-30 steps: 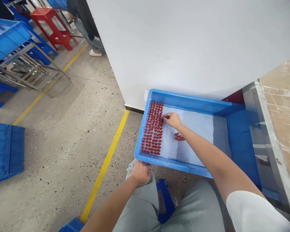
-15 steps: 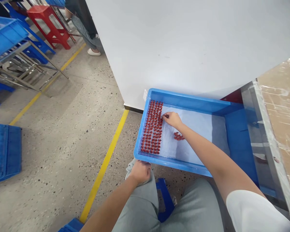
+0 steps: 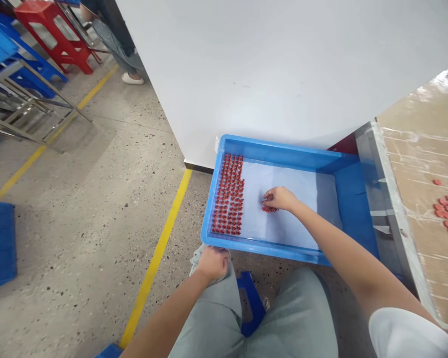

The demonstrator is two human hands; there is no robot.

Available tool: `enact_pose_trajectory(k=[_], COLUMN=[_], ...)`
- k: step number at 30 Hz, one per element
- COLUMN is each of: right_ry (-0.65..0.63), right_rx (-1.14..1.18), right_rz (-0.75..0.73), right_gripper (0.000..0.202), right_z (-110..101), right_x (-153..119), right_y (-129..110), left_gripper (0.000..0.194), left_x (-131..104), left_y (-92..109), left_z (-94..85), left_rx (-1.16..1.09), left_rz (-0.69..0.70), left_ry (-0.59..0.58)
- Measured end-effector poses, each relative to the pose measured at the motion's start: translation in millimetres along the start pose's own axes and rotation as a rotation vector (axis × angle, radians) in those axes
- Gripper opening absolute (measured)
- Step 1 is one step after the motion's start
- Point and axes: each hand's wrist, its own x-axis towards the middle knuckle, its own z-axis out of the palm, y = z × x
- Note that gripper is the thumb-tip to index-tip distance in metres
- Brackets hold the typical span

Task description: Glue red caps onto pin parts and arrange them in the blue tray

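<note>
My right hand (image 3: 280,198) is over the blue plastic tray (image 3: 280,144), its fingertips pinched at a small loose pile of red parts (image 3: 270,209). A bit of red shows between the fingers, though the fingertips partly cover it. Small pointed red parts (image 3: 228,194) stand in close, even rows along the tray's left end, on a pale sheet (image 3: 298,181) that lines the bottom. Just below the tray's near left corner, my left hand (image 3: 213,262) rests as a closed fist on my knee. Nothing shows in it.
A white panel (image 3: 261,59) rises behind the tray. On the right, a cardboard-covered table (image 3: 406,174) bears red discs (image 3: 444,206). Blue crates (image 3: 0,243), a red stool (image 3: 56,32), a metal frame and a seated person (image 3: 114,40) are to the left.
My right hand has moved from the edge of the rows back to the loose pile, rightward and down. My left fist stays on the knee. The view has shifted slightly right.
</note>
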Motion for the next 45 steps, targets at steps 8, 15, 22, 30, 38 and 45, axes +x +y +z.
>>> enact_pose_trajectory(k=[8, 15, 22, 30, 38, 45], right_ry=[0.076, 0.213, 0.317, 0.380, 0.408, 0.402], right_rx=[0.070, 0.110, 0.120, 0.158, 0.225, 0.234], right_rz=[0.007, 0.067, 0.119, 0.185, 0.116, 0.067], right_gripper=[0.018, 0.020, 0.025, 0.030, 0.047, 0.042], right_z=[13.1, 25.3, 26.6, 30.8, 28.8, 28.0], right_x=[12.6, 33.2, 41.6, 55.5, 59.0, 61.2], right_y=[3.0, -7.0, -23.2, -31.0, -31.0, -20.9], left_gripper=[0.021, 0.022, 0.022, 0.022, 0.022, 0.023], left_x=[-0.1, 1.0, 1.1, 1.1, 0.8, 1.0], left_y=[3.0, 3.2, 2.6, 3.6, 3.1, 2.3], left_z=[-1.4, -3.1, -5.0, -6.7, -6.7, -5.5], left_rx=[0.013, 0.018, 0.019, 0.016, 0.009, 0.004], left_rz=[-0.003, -0.026, -0.045, -0.051, -0.059, -0.058], left_ry=[0.002, -0.032, -0.060, -0.066, -0.078, -0.075])
